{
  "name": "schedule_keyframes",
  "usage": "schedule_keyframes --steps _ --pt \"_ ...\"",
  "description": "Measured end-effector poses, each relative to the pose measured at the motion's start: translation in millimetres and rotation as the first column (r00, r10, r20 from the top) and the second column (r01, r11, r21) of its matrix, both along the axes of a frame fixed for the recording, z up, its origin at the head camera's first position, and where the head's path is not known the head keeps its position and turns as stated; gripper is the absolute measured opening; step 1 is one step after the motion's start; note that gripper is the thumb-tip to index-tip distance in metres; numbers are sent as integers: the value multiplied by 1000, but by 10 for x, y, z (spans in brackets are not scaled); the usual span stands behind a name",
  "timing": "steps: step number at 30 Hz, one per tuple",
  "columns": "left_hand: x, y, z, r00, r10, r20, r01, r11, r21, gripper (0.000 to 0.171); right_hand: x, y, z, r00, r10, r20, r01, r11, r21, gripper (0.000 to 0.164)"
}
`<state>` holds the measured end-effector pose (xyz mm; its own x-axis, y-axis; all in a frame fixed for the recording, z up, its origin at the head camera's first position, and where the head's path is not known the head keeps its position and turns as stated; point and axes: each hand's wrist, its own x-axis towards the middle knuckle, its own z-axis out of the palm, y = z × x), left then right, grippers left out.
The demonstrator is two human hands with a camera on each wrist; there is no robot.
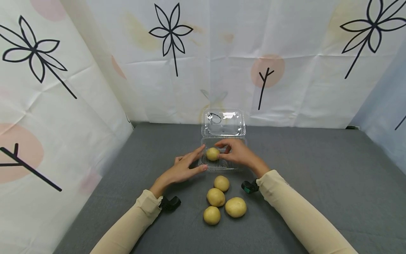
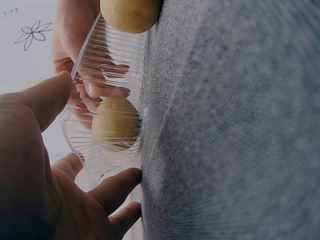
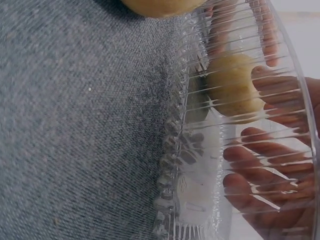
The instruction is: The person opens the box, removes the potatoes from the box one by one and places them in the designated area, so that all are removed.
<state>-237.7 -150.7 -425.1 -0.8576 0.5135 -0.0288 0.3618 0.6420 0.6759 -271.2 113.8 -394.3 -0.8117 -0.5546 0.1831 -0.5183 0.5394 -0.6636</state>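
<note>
A clear plastic clamshell box (image 1: 206,168) stands with its lid up at the back of the table, and one yellow potato (image 1: 213,154) lies in the left part of its base. My right hand (image 1: 236,152) reaches into the box from the right. Its thumb touches or nearly touches the potato in the right wrist view, while the other fingers (image 3: 242,155) spread apart from it. Along the box's left end my left hand (image 1: 185,168) rests with straight, spread fingers, its thumb (image 2: 52,95) at the near rim.
Several loose potatoes (image 1: 216,197) lie in a cluster on the grey tablecloth (image 1: 304,176), in front of the box and between the forearms. The raised lid (image 1: 223,123) stands close to the patterned white curtain (image 1: 190,88) behind the table.
</note>
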Motion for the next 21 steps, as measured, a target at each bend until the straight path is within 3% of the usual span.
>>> schedule_keyframes --steps 13,21 --pt "-12 -5 -4 1000 0 4 0 1000 -9 80 -18 -16 -3 993 89 74 -94 994 56 59" --pt "-1 -4 9 1000 0 13 0 1000 -7 80 -34 -65 -27 990 76 117 -77 997 3 48"
